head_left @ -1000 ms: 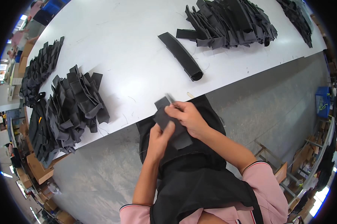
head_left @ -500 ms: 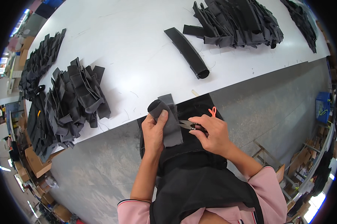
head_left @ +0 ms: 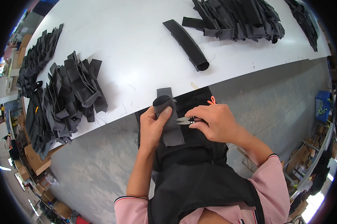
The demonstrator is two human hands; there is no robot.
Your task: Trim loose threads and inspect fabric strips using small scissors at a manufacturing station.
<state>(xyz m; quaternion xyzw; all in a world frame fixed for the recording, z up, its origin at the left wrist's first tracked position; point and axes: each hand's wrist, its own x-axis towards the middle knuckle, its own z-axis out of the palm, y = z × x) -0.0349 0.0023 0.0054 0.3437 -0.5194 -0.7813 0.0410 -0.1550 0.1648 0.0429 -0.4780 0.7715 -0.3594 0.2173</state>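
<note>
My left hand point(head_left: 151, 127) grips a dark grey folded fabric piece point(head_left: 167, 119) at the near edge of the white table point(head_left: 131, 48), thumb pressed on its upper part. My right hand point(head_left: 215, 121) holds small thread snips point(head_left: 185, 120) with an orange loop, the blades pointing at the fabric's right edge. Both hands hover over my black apron point(head_left: 198, 175), just below the table edge.
A heap of black fabric pieces point(head_left: 73, 93) lies on the table's left, with more stacked further left point(head_left: 36, 59). Another big heap point(head_left: 235, 18) sits at the back right. One black tube-shaped piece point(head_left: 187, 44) lies alone between them. Grey floor surrounds the table.
A second ago both hands held the fabric. The right hand has since picked up the snips and brought the blades to the fabric's edge; the left hand shifted its grip.
</note>
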